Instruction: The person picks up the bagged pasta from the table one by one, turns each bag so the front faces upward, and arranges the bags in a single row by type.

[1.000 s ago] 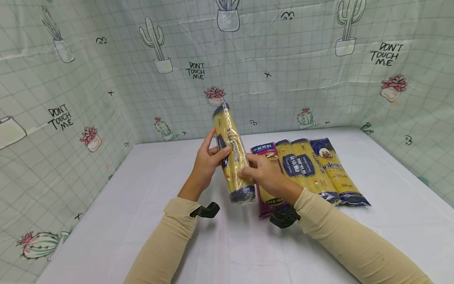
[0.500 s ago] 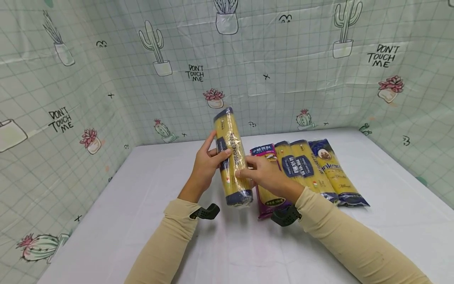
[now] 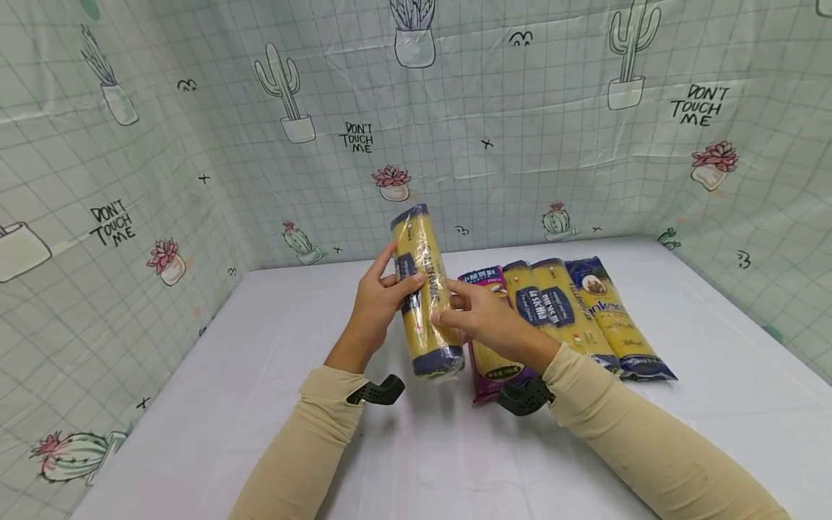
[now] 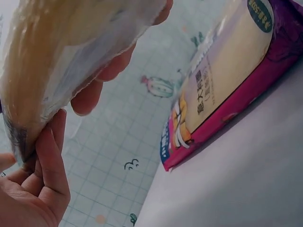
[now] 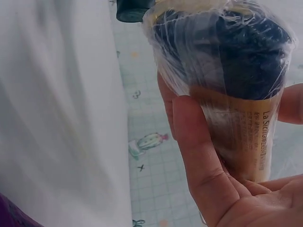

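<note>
Both hands hold a pack of spaghetti point(image 3: 425, 318) above the table in the head view. It is a clear wrapper with yellow pasta and dark blue ends, tilted with its top leaning left. My left hand point(image 3: 378, 307) grips its left side around the middle, thumb across the front. On the lower right side, my right hand point(image 3: 487, 318) pinches it between thumb and fingers. The right wrist view shows the pack's blue end point(image 5: 227, 52) close up, with creased film. In the left wrist view the wrapped pasta point(image 4: 61, 56) fills the upper left.
To the right lie several pasta packs: a purple one point(image 3: 484, 375) partly behind the right hand, two blue-and-yellow ones point(image 3: 559, 296) side by side, and a blue-ended bag point(image 3: 617, 318) outermost. A cactus-print sheet point(image 3: 455, 101) hangs behind the white table point(image 3: 273, 339).
The held pack has come slightly lower and more upright, its lower end shifting a little left. Both hands keep their hold. The head view has tilted up a little.
</note>
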`<state>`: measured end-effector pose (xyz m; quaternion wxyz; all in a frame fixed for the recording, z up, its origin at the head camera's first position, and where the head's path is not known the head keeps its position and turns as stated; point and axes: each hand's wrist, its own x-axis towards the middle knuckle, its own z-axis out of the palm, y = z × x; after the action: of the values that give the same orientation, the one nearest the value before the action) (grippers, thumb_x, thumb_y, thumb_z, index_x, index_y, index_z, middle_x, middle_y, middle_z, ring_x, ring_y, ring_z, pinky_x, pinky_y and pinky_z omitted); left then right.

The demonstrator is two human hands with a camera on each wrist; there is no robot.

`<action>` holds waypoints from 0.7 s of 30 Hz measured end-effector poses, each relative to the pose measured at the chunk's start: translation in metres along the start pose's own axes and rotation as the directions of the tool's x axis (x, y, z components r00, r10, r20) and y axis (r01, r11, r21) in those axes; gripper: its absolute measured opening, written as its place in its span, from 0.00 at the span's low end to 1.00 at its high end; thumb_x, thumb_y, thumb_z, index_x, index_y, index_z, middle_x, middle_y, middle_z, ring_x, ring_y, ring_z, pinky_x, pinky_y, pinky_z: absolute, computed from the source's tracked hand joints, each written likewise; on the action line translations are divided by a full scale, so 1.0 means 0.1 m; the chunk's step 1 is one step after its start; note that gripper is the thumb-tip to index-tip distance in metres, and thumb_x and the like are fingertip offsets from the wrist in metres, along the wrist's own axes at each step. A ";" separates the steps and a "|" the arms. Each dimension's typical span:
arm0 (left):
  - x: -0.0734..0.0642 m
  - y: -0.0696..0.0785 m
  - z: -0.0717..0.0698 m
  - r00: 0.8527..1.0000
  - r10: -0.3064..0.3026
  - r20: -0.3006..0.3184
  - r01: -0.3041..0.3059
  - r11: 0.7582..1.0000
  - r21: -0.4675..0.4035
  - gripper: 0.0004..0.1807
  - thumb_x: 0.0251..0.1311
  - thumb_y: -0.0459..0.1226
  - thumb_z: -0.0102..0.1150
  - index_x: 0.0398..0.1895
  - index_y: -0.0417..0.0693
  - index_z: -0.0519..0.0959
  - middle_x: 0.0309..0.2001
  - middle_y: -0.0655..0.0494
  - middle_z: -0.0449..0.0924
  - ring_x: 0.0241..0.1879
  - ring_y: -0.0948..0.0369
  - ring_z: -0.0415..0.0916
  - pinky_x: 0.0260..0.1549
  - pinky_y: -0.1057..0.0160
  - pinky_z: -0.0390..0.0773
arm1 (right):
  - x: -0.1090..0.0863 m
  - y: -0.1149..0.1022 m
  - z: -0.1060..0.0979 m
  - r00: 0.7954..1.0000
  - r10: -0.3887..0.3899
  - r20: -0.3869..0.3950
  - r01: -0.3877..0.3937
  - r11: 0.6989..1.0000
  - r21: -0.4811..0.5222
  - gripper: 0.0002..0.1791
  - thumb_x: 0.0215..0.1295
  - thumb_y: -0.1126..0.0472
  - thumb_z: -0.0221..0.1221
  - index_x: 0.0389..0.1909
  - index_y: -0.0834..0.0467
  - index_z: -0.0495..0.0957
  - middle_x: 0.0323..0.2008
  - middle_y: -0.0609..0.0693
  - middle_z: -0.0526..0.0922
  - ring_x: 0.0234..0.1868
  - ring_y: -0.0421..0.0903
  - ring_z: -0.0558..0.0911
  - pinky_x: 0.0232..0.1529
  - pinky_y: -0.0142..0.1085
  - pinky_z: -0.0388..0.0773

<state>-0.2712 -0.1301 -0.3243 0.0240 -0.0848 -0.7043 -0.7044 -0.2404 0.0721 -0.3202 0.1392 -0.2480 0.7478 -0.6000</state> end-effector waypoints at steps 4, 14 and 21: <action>0.00 0.00 0.02 1.000 -0.007 -0.003 0.007 1.000 0.007 0.46 0.62 0.41 0.69 0.80 0.63 0.54 0.52 0.40 0.81 0.47 0.52 0.82 0.46 0.59 0.81 | -0.01 -0.02 0.00 1.000 0.018 0.000 -0.018 0.999 0.046 0.43 0.71 0.53 0.60 0.79 0.56 0.49 0.55 0.60 0.82 0.47 0.53 0.84 0.40 0.44 0.82; -0.02 -0.01 0.09 0.999 -0.033 0.007 0.032 0.998 0.047 0.46 0.62 0.42 0.69 0.80 0.63 0.54 0.52 0.40 0.81 0.47 0.53 0.82 0.45 0.59 0.81 | 0.00 0.00 -0.02 0.997 0.074 0.004 -0.074 0.997 0.039 0.42 0.66 0.55 0.65 0.76 0.57 0.56 0.55 0.62 0.78 0.46 0.53 0.84 0.41 0.46 0.83; -0.03 -0.03 0.07 0.997 -0.037 0.067 0.040 0.998 -0.043 0.41 0.67 0.40 0.63 0.80 0.58 0.54 0.58 0.38 0.77 0.55 0.50 0.78 0.56 0.52 0.75 | 0.03 0.03 -0.08 0.996 0.085 -0.003 -0.085 0.995 0.044 0.39 0.64 0.59 0.66 0.73 0.61 0.61 0.54 0.62 0.78 0.45 0.54 0.84 0.41 0.47 0.83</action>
<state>-0.2681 -0.1233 -0.3281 -0.0147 -0.0948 -0.6906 -0.7168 -0.2474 0.0778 -0.3208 0.1681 -0.2115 0.7447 -0.6103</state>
